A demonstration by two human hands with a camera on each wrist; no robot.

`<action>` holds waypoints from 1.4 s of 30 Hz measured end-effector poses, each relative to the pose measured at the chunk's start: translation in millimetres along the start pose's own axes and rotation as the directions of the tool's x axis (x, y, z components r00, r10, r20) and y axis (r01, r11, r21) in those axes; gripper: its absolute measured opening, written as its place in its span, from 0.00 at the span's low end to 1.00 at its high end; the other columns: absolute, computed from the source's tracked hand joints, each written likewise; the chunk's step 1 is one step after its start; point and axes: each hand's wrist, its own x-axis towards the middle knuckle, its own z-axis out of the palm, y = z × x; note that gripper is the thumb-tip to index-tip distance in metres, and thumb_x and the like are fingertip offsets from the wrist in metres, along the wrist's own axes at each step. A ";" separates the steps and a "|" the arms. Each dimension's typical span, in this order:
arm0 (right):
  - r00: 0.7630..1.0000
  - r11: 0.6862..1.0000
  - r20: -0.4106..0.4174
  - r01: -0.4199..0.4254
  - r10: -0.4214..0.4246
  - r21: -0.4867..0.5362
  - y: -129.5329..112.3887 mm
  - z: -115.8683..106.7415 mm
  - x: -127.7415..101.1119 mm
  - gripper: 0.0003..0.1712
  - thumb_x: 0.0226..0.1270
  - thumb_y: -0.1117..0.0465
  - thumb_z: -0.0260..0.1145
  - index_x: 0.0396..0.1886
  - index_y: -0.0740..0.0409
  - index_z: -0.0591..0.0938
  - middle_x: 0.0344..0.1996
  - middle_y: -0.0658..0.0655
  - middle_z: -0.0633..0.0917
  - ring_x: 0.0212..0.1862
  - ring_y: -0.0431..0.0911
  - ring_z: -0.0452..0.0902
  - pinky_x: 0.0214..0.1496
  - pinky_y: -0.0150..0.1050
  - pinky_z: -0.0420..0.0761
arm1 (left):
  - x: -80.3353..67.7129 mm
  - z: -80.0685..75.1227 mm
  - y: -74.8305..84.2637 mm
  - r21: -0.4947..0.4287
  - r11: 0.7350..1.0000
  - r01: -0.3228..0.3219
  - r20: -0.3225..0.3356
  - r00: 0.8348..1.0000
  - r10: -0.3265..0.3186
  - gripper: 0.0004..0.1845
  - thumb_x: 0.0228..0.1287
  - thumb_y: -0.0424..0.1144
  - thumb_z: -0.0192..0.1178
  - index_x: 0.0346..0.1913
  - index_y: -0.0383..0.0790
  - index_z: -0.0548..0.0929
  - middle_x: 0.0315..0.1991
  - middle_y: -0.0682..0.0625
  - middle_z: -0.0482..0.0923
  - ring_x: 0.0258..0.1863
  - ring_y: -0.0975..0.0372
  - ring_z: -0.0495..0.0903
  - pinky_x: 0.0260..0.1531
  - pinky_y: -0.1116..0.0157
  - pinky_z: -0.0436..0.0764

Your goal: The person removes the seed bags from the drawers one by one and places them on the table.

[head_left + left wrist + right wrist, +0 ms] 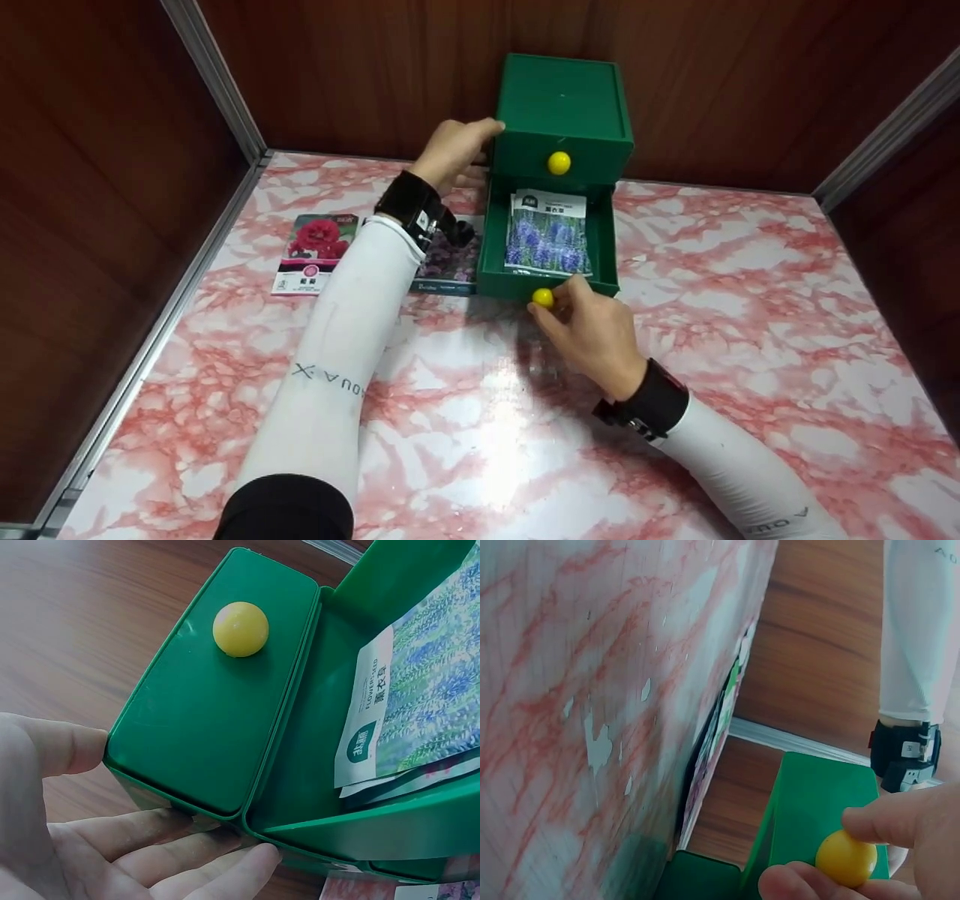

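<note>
Lower drawer of small green plastic two-drawer cabinet [562, 112] stands pulled out on pink marbled desk [750, 300], lavender seed packet [546, 234] inside. Right hand [592, 330] pinches the drawer's round yellow knob [542, 298]. Left hand [450, 154], fingers relaxed, steadies the cabinet's side. Likely step: working the drawer; a straight slide is needed next.

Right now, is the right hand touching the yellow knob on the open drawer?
Touching. In the right wrist view, the right hand pinches the yellow knob of the open drawer between thumb and fingers.
</note>
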 end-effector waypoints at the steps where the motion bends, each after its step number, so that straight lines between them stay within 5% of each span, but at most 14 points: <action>1: 1.000 1.000 0.002 -0.001 0.001 0.000 -0.3 0.0 -0.3 0.21 0.72 0.52 0.83 0.47 0.57 0.80 0.32 0.54 0.90 0.30 0.46 0.86 0.33 0.43 0.88 | -0.1 -0.3 -0.2 0.000 1.000 -0.002 0.001 1.000 0.002 0.41 0.80 0.54 0.66 0.85 0.40 0.67 0.78 0.35 0.72 0.67 0.45 0.83 0.63 0.53 0.87; 32: 1.000 0.999 0.021 -0.002 0.003 -0.042 3.6 9.0 -1.2 0.22 0.73 0.50 0.82 0.47 0.57 0.79 0.34 0.57 0.92 0.29 0.49 0.87 0.30 0.48 0.86 | 3.0 -4.9 -7.7 -0.022 0.999 -0.023 -0.001 1.000 0.023 0.39 0.79 0.56 0.68 0.82 0.38 0.73 0.75 0.37 0.76 0.67 0.49 0.83 0.63 0.53 0.87; 35: 0.999 0.999 0.039 -0.013 0.014 -0.035 2.0 6.8 -1.5 0.21 0.73 0.50 0.82 0.47 0.57 0.80 0.35 0.58 0.92 0.31 0.49 0.88 0.31 0.47 0.88 | 2.4 -6.3 -13.9 -0.034 0.997 -0.068 0.000 0.998 0.068 0.30 0.79 0.56 0.68 0.67 0.35 0.81 0.62 0.44 0.82 0.62 0.53 0.85 0.63 0.53 0.87; 38: 0.998 0.999 0.053 -0.029 0.030 -0.027 -0.7 3.1 -1.7 0.20 0.74 0.50 0.81 0.47 0.57 0.82 0.36 0.57 0.93 0.32 0.48 0.89 0.34 0.47 0.89 | 0.6 -6.9 -21.2 -0.032 0.992 -0.118 -0.003 0.993 0.118 0.24 0.81 0.57 0.67 0.38 0.38 0.79 0.37 0.49 0.76 0.48 0.54 0.83 0.63 0.53 0.87; 42: 0.997 0.999 0.068 -0.032 0.034 -0.026 -3.9 -3.0 -1.6 0.18 0.75 0.51 0.80 0.48 0.58 0.84 0.38 0.56 0.93 0.33 0.48 0.90 0.35 0.47 0.90 | -2.3 -7.0 -27.2 -0.029 0.989 -0.148 -0.019 0.989 0.148 0.28 0.83 0.58 0.65 0.28 0.43 0.68 0.33 0.51 0.70 0.46 0.54 0.82 0.59 0.56 0.89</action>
